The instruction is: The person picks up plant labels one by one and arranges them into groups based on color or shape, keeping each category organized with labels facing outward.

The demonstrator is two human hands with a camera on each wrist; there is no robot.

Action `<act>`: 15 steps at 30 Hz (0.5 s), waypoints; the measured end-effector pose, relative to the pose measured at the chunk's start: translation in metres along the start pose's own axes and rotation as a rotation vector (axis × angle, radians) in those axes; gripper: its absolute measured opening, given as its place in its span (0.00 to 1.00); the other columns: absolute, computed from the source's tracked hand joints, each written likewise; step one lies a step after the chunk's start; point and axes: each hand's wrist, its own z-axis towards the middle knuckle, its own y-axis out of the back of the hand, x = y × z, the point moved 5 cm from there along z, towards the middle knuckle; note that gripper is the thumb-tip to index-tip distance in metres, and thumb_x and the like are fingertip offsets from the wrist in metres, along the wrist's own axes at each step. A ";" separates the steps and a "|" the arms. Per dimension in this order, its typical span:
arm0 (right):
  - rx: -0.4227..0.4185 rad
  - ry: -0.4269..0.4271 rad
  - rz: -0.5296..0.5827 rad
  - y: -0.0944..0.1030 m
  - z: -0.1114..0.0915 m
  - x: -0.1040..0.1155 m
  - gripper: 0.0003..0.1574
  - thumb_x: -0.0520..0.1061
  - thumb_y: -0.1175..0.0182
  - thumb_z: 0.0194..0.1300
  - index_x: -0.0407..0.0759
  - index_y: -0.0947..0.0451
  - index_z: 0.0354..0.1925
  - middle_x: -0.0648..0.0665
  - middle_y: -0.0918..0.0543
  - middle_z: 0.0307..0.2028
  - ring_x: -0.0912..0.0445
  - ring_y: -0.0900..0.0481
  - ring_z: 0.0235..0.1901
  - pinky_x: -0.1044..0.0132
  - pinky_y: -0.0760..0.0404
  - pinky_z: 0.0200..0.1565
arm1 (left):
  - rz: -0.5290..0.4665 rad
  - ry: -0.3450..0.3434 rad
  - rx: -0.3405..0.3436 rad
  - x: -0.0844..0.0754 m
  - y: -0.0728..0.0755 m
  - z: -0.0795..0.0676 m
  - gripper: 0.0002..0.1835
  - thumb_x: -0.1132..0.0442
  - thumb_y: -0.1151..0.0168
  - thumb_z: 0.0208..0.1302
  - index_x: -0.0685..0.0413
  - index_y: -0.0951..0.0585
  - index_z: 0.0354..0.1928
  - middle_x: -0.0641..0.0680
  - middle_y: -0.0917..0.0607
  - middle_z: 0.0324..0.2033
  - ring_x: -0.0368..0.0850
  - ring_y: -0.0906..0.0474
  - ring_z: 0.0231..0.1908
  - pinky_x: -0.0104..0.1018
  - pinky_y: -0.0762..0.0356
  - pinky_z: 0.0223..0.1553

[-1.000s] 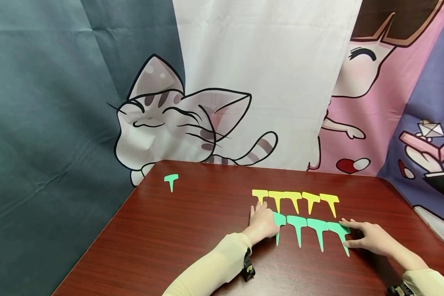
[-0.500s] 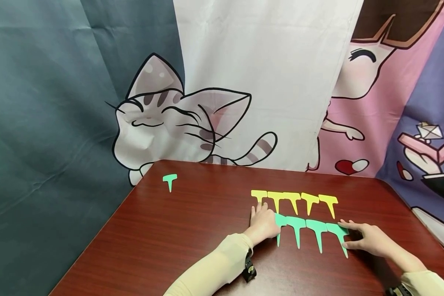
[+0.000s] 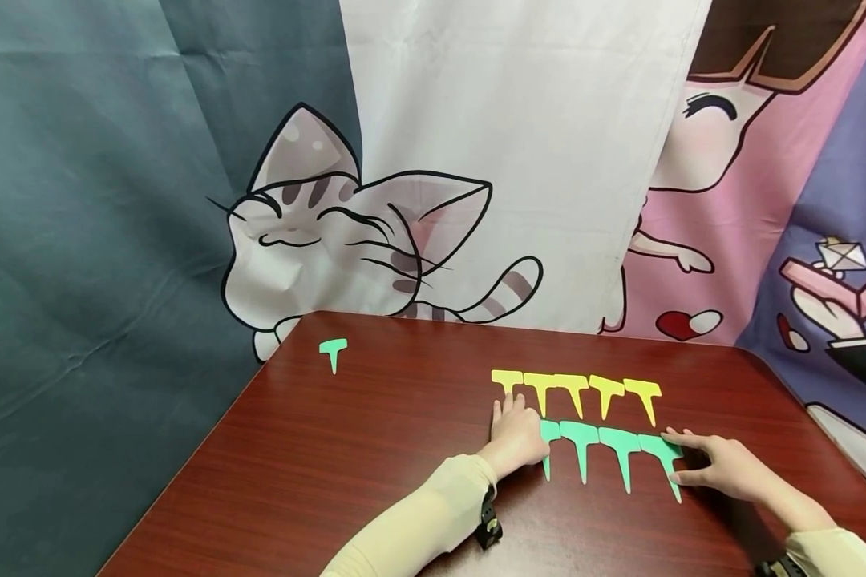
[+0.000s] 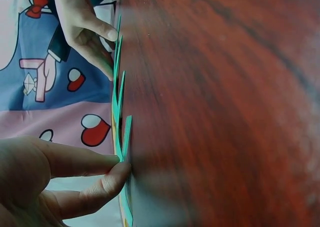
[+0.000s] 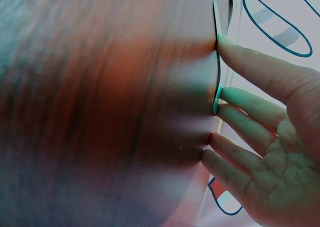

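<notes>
Yellow T-shaped plant labels (image 3: 606, 389) form a row on the brown table. Nearer lies a row of green T-shaped plant labels (image 3: 580, 437), heads up and stems toward me. At the left end my left hand (image 3: 514, 437) covers part of the leftmost green plant label (image 3: 551, 433); in the left wrist view its thumb and forefinger (image 4: 90, 159) pinch that label. My right hand (image 3: 722, 465) is at the right end, its fingers extended and spread. Its forefinger and thumb (image 5: 260, 69) touch the head and stem of the rightmost green plant label (image 3: 662, 449).
A separate green plant label (image 3: 333, 351) lies at the far left of the table (image 3: 317, 449). Behind the table hangs a cloth backdrop (image 3: 520, 160) printed with a cartoon cat and figures. Black straps with small devices (image 3: 488, 521) sit on both wrists.
My left hand has shifted slightly to the right along with the leftmost green plant label, narrowing the gap to its neighbour. The right hand stays at the right end of the row.
</notes>
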 end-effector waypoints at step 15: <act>0.006 -0.007 0.010 -0.001 0.000 -0.003 0.48 0.59 0.27 0.44 0.36 0.26 0.59 0.22 0.26 0.54 0.28 0.28 0.54 0.39 0.26 0.45 | -0.078 -0.038 -0.113 0.018 0.013 -0.006 0.13 0.56 0.38 0.52 0.46 0.27 0.13 0.55 0.26 0.62 0.54 0.41 0.69 0.52 0.45 0.68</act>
